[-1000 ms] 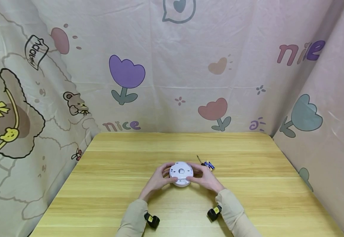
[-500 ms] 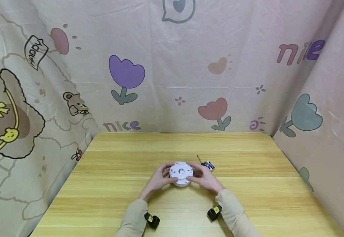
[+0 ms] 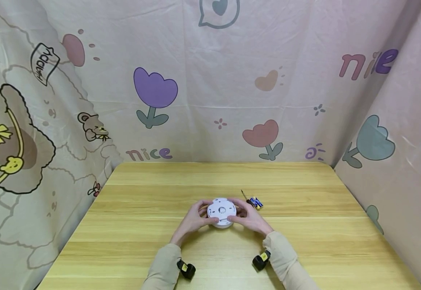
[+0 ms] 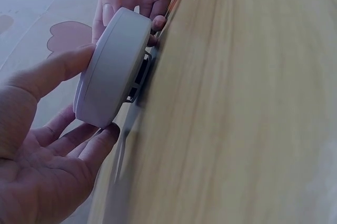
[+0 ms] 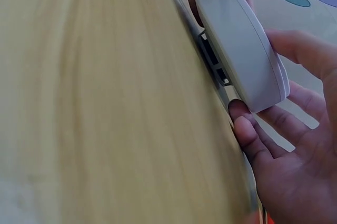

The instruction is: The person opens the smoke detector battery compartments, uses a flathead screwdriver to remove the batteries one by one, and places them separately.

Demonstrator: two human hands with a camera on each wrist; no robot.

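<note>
Both hands hold a white round smoke detector (image 3: 222,204) near the middle of the table, its flat back plate with slots and a central hole facing up. My left hand (image 3: 193,219) grips its left side, thumb on top at the near edge and fingers around the rim. The right hand (image 3: 249,217) grips the opposite side in the same way. In the left wrist view the detector's side wall (image 4: 113,71) shows, with a dark vented part (image 4: 138,79) underneath, close over the table. The right wrist view shows the same vented part (image 5: 213,58) from the other side.
Just beyond the right hand, a small screwdriver (image 3: 244,195) and blue batteries (image 3: 256,202) lie on the wooden table (image 3: 152,201). Black wrist cameras (image 3: 186,270) hang at both sleeves. A printed curtain (image 3: 203,80) encloses the back and sides.
The right hand has shifted very slightly to the left, and the slots on the detector's back plate have turned a little. The left hand keeps its place.
</note>
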